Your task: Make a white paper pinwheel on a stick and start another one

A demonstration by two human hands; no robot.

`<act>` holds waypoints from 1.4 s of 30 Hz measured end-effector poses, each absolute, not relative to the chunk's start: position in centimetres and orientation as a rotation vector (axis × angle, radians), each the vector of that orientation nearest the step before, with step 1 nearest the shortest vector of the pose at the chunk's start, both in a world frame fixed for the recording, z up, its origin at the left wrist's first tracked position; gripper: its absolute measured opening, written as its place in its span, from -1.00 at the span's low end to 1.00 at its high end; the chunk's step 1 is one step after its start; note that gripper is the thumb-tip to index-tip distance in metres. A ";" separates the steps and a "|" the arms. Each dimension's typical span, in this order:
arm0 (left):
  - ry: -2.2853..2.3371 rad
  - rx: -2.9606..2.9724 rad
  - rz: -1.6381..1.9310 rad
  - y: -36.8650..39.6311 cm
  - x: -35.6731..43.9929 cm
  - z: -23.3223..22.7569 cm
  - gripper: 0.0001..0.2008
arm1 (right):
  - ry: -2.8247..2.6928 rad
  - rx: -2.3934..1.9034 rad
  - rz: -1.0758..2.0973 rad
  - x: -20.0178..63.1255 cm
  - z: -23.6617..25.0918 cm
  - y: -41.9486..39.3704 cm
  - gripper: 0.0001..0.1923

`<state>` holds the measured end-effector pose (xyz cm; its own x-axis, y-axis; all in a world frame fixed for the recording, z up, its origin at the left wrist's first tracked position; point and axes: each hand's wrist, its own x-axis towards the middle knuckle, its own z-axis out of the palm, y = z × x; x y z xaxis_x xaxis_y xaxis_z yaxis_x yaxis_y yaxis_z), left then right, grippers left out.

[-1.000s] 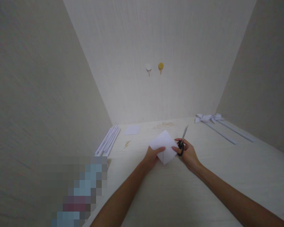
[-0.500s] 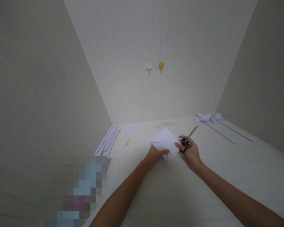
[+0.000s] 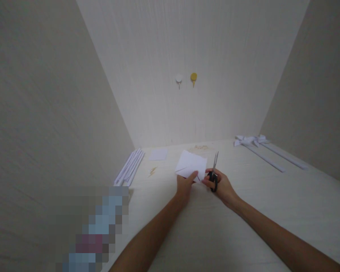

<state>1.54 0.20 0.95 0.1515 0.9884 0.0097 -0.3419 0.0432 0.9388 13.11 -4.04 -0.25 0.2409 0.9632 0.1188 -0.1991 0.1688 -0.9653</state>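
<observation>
My left hand (image 3: 186, 184) pinches a square white sheet of paper (image 3: 191, 162) along its near edge, thumb on top and fingers hidden underneath. Slits run inward from the sheet's left and near corners. In my right hand (image 3: 223, 186) is a pair of scissors (image 3: 213, 176) with black handles, its blades pointing away and seemingly together. The right fingertips reach the sheet's right near corner; whether they press on it I cannot tell.
A white paper square (image 3: 158, 154) lies at the back left, near rolled paper sticks (image 3: 130, 166). Thin tan pieces (image 3: 152, 172) lie in front. Two paper pinwheels on sticks (image 3: 251, 140) rest at the back right. Wall hooks (image 3: 193, 77) hang behind. A pixelated patch (image 3: 102, 223) covers the lower left.
The sheet has turned in my hands from a diamond to a squarer position and shifted slightly left. My right hand and the scissors have moved left, with the blades now more upright in view.
</observation>
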 end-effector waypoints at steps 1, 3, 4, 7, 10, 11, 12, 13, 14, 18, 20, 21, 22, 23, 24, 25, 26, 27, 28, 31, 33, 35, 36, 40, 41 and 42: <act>0.860 1.025 1.229 0.1 1.5 1.0 -0.79 | -0.952 -1.057 1.031 13.0 -0.2 -4.1 -0.55; 0.873 1.080 1.213 0.0 1.4 1.2 -0.81 | -0.942 -1.074 1.026 12.9 0.0 -4.2 -0.54; 0.875 1.110 1.207 -0.1 1.4 1.2 -0.81 | -0.935 -1.074 1.026 12.9 0.1 -4.3 -0.54; 0.895 1.182 1.165 -0.1 1.3 1.2 -0.82 | -0.911 -1.057 1.040 12.9 0.1 -4.3 -0.55; 0.942 1.194 1.151 0.0 1.3 1.2 -0.82 | -0.898 -1.037 1.048 13.0 -0.1 -4.2 -0.56; 0.948 1.191 1.157 0.0 1.3 1.1 -0.82 | -0.906 -1.032 1.051 13.1 -0.1 -4.2 -0.56; 0.944 1.186 1.167 0.1 1.3 1.1 -0.82 | -0.920 -1.028 1.056 13.1 -0.2 -4.2 -0.55; 0.939 1.177 1.180 0.1 1.3 1.1 -0.82 | -0.937 -1.025 1.065 13.1 -0.2 -4.2 -0.54; 0.937 1.165 1.191 0.1 1.3 1.2 -0.82 | -0.954 -1.024 1.077 13.1 -0.2 -4.2 -0.53; 0.979 1.135 1.205 0.0 1.4 1.4 -0.83 | -0.978 -1.032 1.092 13.1 -0.2 -4.2 -0.50; 0.985 1.144 1.194 -0.1 1.4 1.5 -0.83 | -0.971 -1.035 1.074 13.1 -0.2 -4.2 -0.51; 0.979 1.147 1.193 -0.1 1.4 1.5 -0.82 | -0.967 -1.037 1.065 13.2 -0.2 -4.2 -0.51; 0.973 1.149 1.192 -0.2 1.3 1.5 -0.82 | -0.964 -1.040 1.059 13.2 -0.2 -4.1 -0.52; 0.972 1.149 1.193 -0.3 1.3 1.5 -0.82 | -0.962 -1.046 1.055 13.2 -0.2 -4.1 -0.52; 0.975 1.149 1.196 -0.3 1.3 1.5 -0.82 | -0.962 -1.048 1.054 13.2 -0.3 -4.1 -0.51; 0.983 1.150 1.202 -0.3 1.3 1.5 -0.83 | -0.963 -1.048 1.055 13.2 -0.3 -4.1 -0.51; 0.990 1.152 1.204 -0.3 1.4 1.5 -0.83 | -0.965 -1.044 1.061 13.2 -0.3 -4.0 -0.50; 0.997 1.152 1.208 -0.3 1.4 1.5 -0.84 | -0.968 -1.038 1.067 13.2 -0.3 -4.0 -0.49; 1.002 1.150 1.211 -0.3 1.4 1.5 -0.84 | -0.973 -1.030 1.075 13.2 -0.3 -3.9 -0.48; 1.001 1.146 1.199 -0.3 1.4 1.7 -0.85 | -0.991 -1.022 1.080 13.3 -0.4 -3.9 -0.49; 0.992 1.149 1.195 -0.3 1.4 1.7 -0.85 | -1.002 -1.024 1.062 13.3 -0.5 -3.9 -0.50; 0.979 1.154 1.193 -0.4 1.3 1.7 -0.85 | -1.002 -1.029 1.039 13.4 -0.6 -3.9 -0.51; 0.970 1.155 1.192 -0.4 1.3 1.7 -0.85 | -0.998 -1.035 1.029 13.4 -0.7 -3.9 -0.52; 0.953 1.163 1.183 -0.4 1.3 1.7 -0.84 | -0.978 -1.065 1.000 13.4 -0.8 -3.7 -0.55; 0.955 1.167 1.181 -0.5 1.3 1.7 -0.84 | -0.978 -1.072 0.994 13.4 -0.8 -3.7 -0.55; 0.959 1.172 1.179 -0.5 1.3 1.7 -0.84 | -0.979 -1.077 0.990 13.4 -0.8 -3.7 -0.55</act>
<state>1.28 -0.47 1.70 0.1592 0.9867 0.0335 -0.1679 -0.0064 0.9858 13.40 -3.66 -0.84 0.2567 0.9567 0.1374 -0.1485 0.1795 -0.9725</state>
